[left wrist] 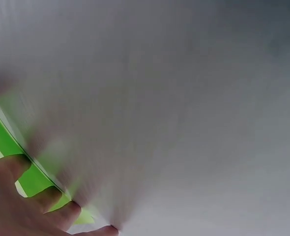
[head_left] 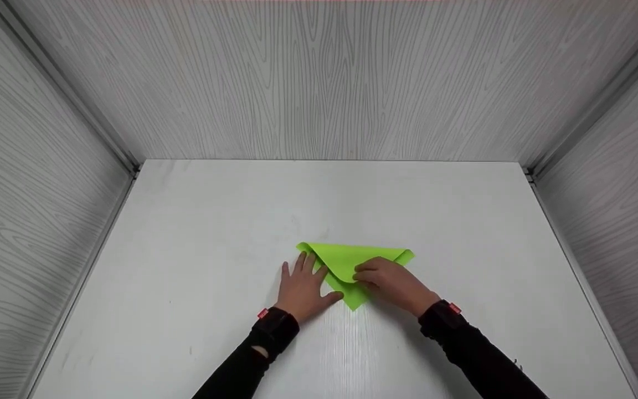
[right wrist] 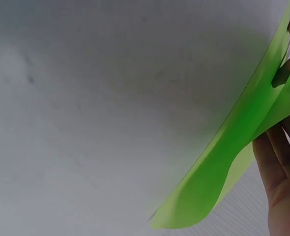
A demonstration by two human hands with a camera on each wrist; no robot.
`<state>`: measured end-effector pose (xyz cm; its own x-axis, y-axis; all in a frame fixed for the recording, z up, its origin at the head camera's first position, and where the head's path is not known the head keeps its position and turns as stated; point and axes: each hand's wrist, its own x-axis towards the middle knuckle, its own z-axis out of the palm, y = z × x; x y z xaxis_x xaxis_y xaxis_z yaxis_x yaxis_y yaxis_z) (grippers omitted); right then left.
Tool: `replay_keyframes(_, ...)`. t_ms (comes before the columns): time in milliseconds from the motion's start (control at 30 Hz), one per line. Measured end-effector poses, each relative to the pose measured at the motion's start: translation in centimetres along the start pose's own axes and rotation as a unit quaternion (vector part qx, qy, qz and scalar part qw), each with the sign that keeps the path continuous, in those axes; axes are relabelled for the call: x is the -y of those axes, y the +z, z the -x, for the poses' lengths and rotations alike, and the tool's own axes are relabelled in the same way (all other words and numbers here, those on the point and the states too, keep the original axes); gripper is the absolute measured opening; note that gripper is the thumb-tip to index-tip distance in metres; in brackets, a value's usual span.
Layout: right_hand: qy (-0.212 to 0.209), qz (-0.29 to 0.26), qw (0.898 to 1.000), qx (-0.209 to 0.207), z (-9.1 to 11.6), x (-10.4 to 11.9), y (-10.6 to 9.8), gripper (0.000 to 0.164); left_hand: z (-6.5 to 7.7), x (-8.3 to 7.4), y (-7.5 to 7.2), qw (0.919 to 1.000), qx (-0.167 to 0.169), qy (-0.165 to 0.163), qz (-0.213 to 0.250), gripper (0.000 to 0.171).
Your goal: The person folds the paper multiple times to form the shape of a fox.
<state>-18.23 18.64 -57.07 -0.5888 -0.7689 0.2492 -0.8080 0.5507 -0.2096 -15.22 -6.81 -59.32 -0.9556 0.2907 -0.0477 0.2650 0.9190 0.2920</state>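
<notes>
A bright green sheet of paper (head_left: 346, 257) lies on the white tabletop, its far part bent over toward me in a loose, curled flap. One corner of the lower layer points at me from beneath. My left hand (head_left: 302, 291) rests with fingers spread on the paper's left side, the fingertips touching its edge in the left wrist view. With thumb and fingers, my right hand (head_left: 394, 282) pinches the flap near its tip. In the right wrist view the paper (right wrist: 204, 191) bows upward along the bend, and the right hand (right wrist: 282, 191) is partly cut off by the frame.
The white table (head_left: 214, 221) spreads around the paper on all sides. Grey wood-grain panels stand at the back (head_left: 319, 83), left (head_left: 36, 194) and right (head_left: 623, 194). A small dark object (head_left: 518, 364) sits beside the right sleeve.
</notes>
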Motion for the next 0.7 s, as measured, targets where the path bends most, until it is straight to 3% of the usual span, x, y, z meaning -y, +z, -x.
replay_keyframes(200, 0.006, -0.009, 1.000, 0.007, 0.2, 0.1, 0.1, 0.021, 0.0, 0.2, 0.3, 1.0000, -0.007, -0.001, 0.005, 0.088)
replay_keyframes(400, 0.016, 0.001, 1.000, 0.021, 0.2, 0.3, 0.7, 0.022, 0.8, 1.0, 0.0, 0.9982, 0.034, 0.037, 0.031, 0.092)
replay_keyframes(567, 0.025, 0.013, 0.999, 0.035, 0.4, 0.2, 0.9, 0.023, 1.6, 2.0, -0.3, 0.9945, 0.063, 0.084, -0.003, 0.090)
replay_keyframes(700, 0.023, 0.014, 0.999, 0.035, 0.4, 0.3, 1.0, 0.023, 1.6, 2.5, -0.3, 0.9942, 0.063, 0.084, -0.022, 0.091)
